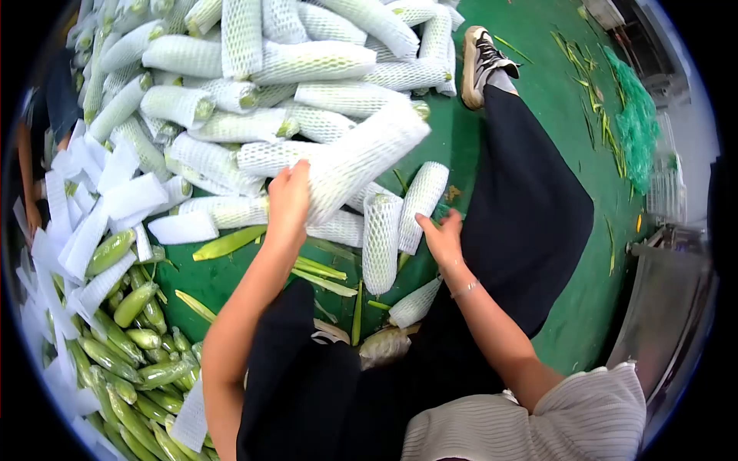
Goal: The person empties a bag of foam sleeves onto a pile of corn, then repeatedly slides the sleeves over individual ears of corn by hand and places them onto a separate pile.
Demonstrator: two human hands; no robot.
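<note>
My left hand (pixel 287 201) is closed on the lower end of a corn ear in a white foam net sleeve (pixel 369 157), raised and tilted up to the right above the pile. My right hand (pixel 443 240) has thumb and fingers apart, right beside another sleeved ear (pixel 423 206) that stands between my legs. Just left of that ear leans a shorter net-sleeved one (pixel 380 244). Close to my right thigh lies one more sleeved ear (pixel 416 302), partly hidden by my leg.
A large heap of net-sleeved ears (pixel 315 63) fills the far left. Nearer, green ears in clear film (pixel 127 369) lie under loose white foam sleeves (pixel 115 196). Husk leaves (pixel 229 243) litter the green floor (pixel 538 46). Green netting (pixel 632 115) lies at right. Another person's arm (pixel 25 165) shows at the left edge.
</note>
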